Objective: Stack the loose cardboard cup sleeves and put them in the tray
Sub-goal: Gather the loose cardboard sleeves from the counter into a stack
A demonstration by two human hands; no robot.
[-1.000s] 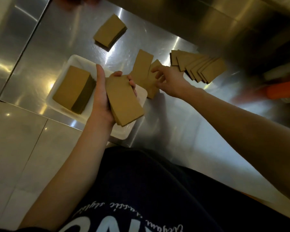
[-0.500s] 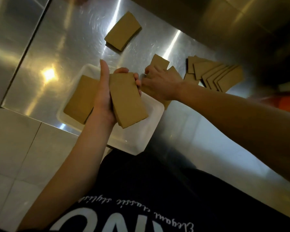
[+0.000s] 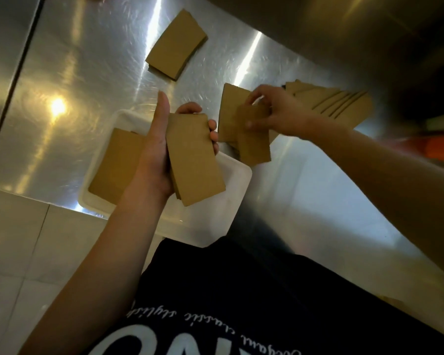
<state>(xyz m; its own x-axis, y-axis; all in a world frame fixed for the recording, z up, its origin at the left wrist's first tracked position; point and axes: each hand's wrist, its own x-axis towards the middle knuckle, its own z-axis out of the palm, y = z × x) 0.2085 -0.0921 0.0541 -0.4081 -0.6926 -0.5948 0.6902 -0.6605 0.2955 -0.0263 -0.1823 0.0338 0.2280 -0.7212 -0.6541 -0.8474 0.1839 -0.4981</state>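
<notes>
Cup sleeves [image 3: 195, 157] are being gripped as a stack by the left hand [image 3: 153, 155] over the white tray [image 3: 215, 226], where one bundle [image 3: 116, 165] is already lying — the right hand [image 3: 277, 116] is pinching another sleeve [image 3: 253, 139], while a fanned row [image 3: 344, 103] and a far pile [image 3: 176, 44] are waiting.

1. Dim, warm light overall; top-rt corner nearly black.
2. Glare spot + bright streaks on steel counter [image 3: 87, 60].
3. Right hand [image 3: 274, 116] motion-blurred; far rt side smeared; wide-angle bend at edges.
</notes>
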